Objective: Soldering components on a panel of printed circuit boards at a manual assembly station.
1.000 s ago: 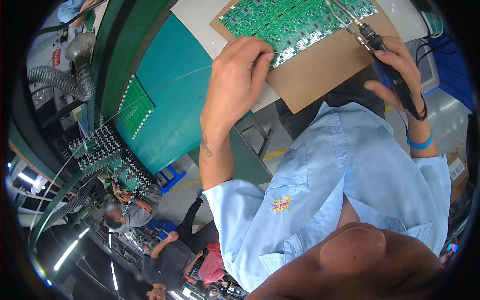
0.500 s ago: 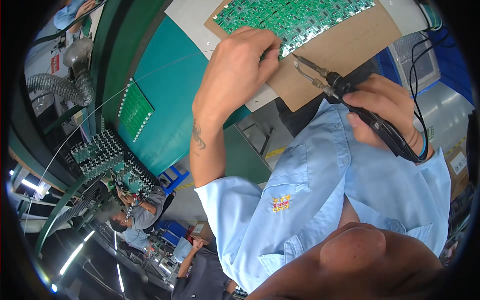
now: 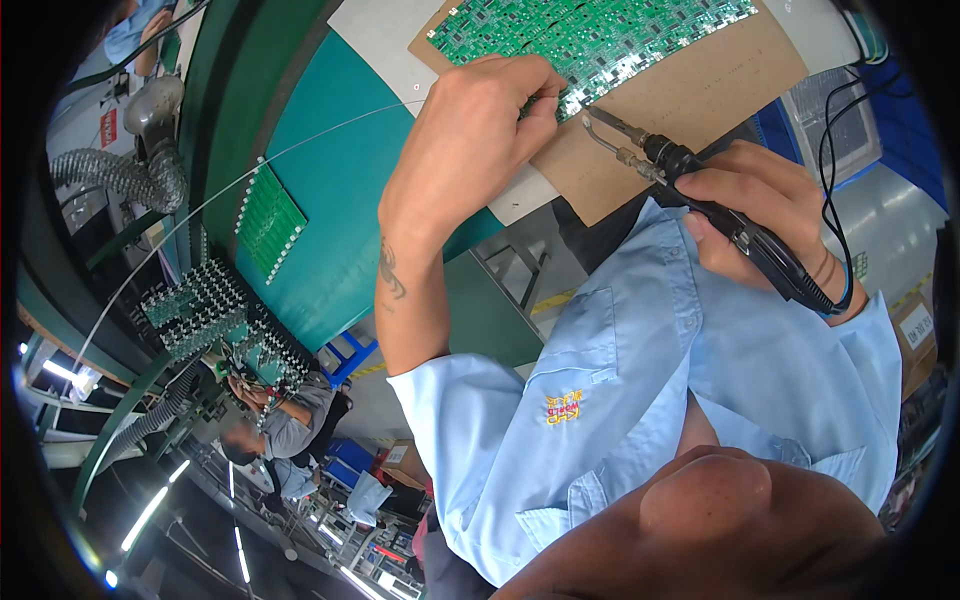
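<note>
Glossy green circuit board (image 3: 590,35) w/ shiny solder pts, matt brown cardboard (image 3: 690,110), black plastic/metal-tipped soldering iron (image 3: 720,215).

Circuit board panel (image 3: 600,35) lies on cardboard sheet (image 3: 690,110), top centre. My left hand (image 3: 480,130) rests on panel's near edge, fingertips on it. Soldering iron (image 3: 720,215) in my right hand (image 3: 760,200), to the right; tip just beside left fingers at panel edge. Smaller board (image 3: 268,222) lies well left on the mat (image 3: 330,200). Co-worker (image 3: 280,420) at lower left, far off.
</note>
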A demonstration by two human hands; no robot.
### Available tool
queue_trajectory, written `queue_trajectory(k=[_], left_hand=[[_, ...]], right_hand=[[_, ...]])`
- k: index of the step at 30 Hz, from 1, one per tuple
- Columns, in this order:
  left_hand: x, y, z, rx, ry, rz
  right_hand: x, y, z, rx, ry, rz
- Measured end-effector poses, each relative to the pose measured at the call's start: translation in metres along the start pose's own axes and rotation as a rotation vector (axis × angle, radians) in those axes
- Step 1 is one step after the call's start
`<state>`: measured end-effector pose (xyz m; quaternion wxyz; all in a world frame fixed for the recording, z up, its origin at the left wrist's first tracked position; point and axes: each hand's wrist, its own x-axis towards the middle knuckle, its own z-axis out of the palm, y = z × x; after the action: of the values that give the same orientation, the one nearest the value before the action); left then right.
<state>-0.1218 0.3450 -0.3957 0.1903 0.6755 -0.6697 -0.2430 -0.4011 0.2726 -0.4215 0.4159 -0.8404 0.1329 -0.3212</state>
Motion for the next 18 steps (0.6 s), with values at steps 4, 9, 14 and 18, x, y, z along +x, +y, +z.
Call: queue_trajectory(k=[4,9,14,18], left_hand=[[-0.0002,0.0006,-0.0001,-0.011,-0.001,-0.009],[0.0009,0.0003,0.0003,0.004,-0.005,-0.003],[0.0018,0.0,0.0008,0.01,0.001,0.052],[0.0018,0.002,0.0008,0.004,-0.005,0.072]], right_hand=[[0.0001,0.001,0.0004,0.006,-0.004,0.01],[0.0003,0.0016,0.0011,0.007,-0.005,0.012],[0.0006,0.0006,0.0022,0.008,-0.004,0.015],[0.0005,-0.0006,0.0031,0.012,0.002,0.02]])
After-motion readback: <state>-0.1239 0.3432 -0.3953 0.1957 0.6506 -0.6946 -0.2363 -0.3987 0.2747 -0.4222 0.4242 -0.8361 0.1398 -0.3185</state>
